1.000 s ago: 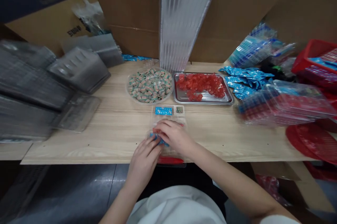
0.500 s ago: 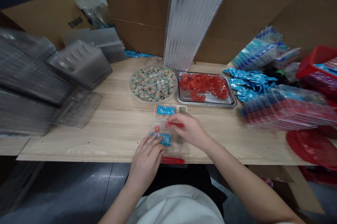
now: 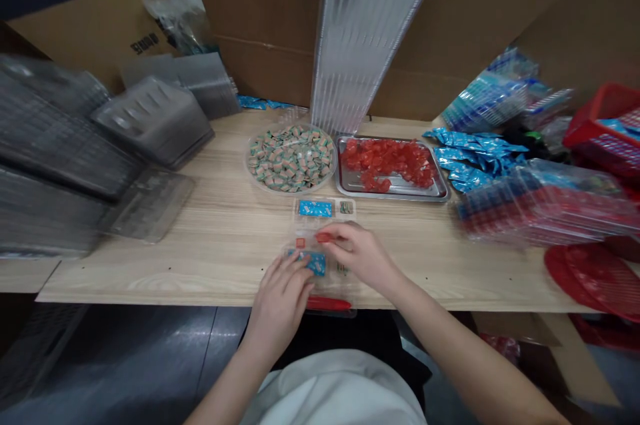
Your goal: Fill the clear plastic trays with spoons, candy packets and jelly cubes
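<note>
Head view: pinching a small red plastic piece (image 3: 324, 237) between thumb and fingers of the bare right hand (image 3: 363, 253), low over the clear plastic compartmented tray (image 3: 306, 225) on the pale wooden surface (image 3: 220, 245); cannot tell whether touching it. Down with the bare left hand (image 3: 281, 288), fingers extended and loosely together, tips on a blue printed rectangular packet (image 3: 316, 264). Just past those tips, a small red square piece (image 3: 301, 243). At the far end, a second blue printed packet (image 3: 315, 208), beside green-striped pieces (image 3: 346, 208); at the near end, a long red object (image 3: 329, 304). Behind, side by side, a round clear plastic bowl (image 3: 273, 190) full of pink-and-green pieces (image 3: 290, 158) and a shallow rectangular metal tray (image 3: 395, 196) heaped with translucent red pieces (image 3: 385, 160).
</note>
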Available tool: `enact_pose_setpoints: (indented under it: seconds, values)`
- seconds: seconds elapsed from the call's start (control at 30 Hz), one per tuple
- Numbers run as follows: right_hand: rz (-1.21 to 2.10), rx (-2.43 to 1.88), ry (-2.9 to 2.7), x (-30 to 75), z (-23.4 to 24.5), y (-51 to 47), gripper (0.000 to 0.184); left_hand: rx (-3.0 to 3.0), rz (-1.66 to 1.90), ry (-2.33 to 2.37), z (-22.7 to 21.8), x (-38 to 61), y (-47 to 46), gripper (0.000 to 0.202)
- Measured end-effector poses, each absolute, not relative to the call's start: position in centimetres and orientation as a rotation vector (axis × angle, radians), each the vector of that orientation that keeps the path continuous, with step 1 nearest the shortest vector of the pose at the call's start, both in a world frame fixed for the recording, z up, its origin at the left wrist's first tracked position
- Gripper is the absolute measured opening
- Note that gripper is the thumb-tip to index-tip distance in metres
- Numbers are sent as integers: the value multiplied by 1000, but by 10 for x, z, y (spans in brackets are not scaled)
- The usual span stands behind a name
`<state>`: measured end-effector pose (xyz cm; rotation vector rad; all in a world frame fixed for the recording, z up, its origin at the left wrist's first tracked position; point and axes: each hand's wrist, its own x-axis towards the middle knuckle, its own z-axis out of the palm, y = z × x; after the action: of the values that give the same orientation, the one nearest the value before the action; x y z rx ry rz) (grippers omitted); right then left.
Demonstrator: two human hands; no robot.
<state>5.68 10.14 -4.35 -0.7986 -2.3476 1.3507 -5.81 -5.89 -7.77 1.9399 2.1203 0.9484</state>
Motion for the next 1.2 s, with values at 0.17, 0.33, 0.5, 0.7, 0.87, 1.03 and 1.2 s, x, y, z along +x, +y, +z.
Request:
enact_pose_setpoints:
  seconds: [0.17, 0.33, 0.5, 0.7, 0.87, 1.03, 1.2]
  values:
    - [1879, -842, -1954, 69, -25, 88, 24, 1306, 1418, 1998, -57, -55, -39, 21]
    - [1423, -882, -2091, 74, -19, 70, 35, 1201, 1487, 1907, -46, -46, -21, 13]
    - [1171, -868, -2184, 76, -17, 66, 40, 1324, 1493, 1986, -44, -42, -21, 15]
    - [1118, -707, -2260, 79, -16, 53, 44, 899, 1575, 1781, -41, -41, -16, 5]
    - [1375, -877, -2079, 89, -29, 58, 23, 992, 1480, 1845, -49, -49, -34, 11]
    - [871, -860, -2353, 77, -38, 89, 18, 2012, 1014, 1902, -66, -74, -65, 16]
    - [520, -610, -2734, 48, -49, 74, 13, 2151, 904, 1952, -71, -69, -68, 17]
